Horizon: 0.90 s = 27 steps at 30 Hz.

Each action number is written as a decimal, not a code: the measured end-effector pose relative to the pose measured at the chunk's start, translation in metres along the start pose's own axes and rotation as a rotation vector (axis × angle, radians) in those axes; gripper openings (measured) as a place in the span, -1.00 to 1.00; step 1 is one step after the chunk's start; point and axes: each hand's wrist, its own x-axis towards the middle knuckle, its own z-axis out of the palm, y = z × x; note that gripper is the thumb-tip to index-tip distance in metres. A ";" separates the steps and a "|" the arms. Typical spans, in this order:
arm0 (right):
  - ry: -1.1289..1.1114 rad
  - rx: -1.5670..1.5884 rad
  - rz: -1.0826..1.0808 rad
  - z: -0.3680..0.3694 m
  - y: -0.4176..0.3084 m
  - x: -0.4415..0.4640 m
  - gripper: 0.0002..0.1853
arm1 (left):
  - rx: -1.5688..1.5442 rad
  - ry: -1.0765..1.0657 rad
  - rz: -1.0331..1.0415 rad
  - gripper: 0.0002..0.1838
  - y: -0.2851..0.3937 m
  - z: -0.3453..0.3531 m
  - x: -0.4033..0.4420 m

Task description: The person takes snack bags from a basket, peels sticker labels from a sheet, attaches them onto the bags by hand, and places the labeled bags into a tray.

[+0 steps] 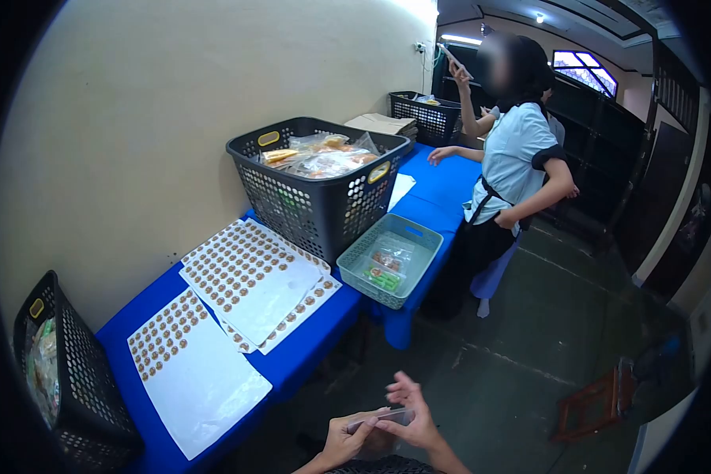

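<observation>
"At the bottom of the view, what are the two hands doing?"

"The left hand (351, 439) is closed on a piece of clear plastic (381, 419), thumb over its near side. The right hand (415, 423) has its thumb against the same piece, its fingers raised and apart; I can't tell whether it grips."

"Where exactly is the plastic?"

"Between the hands, close to the wearer's body and off the near edge of the blue-covered surface (442, 186). Its shape is partly hidden by the fingers."

"And what lies on that surface?"

"Nearest is a white sheet (205, 383) with rows of round brown prints at its far end. Overlapping sheets (241, 272) with similar prints lie just beyond it. Behind those stands a black basket (292, 209) heaped with plastic packets (324, 162). Just right of it, a pale green tray (428, 246) holds clear packs (387, 268), their contents orange and bright green."

"Anything to the left?"

"Another black basket (95, 387), with plastic-wrapped things inside."

"Who's on the far side?"

"A co-worker (517, 146) in a pale blue top, holding up a phone (456, 63)."
</observation>
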 end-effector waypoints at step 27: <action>0.348 0.088 0.014 -0.028 0.005 0.039 -0.87 | 0.409 -0.319 0.284 0.33 -0.034 0.038 0.101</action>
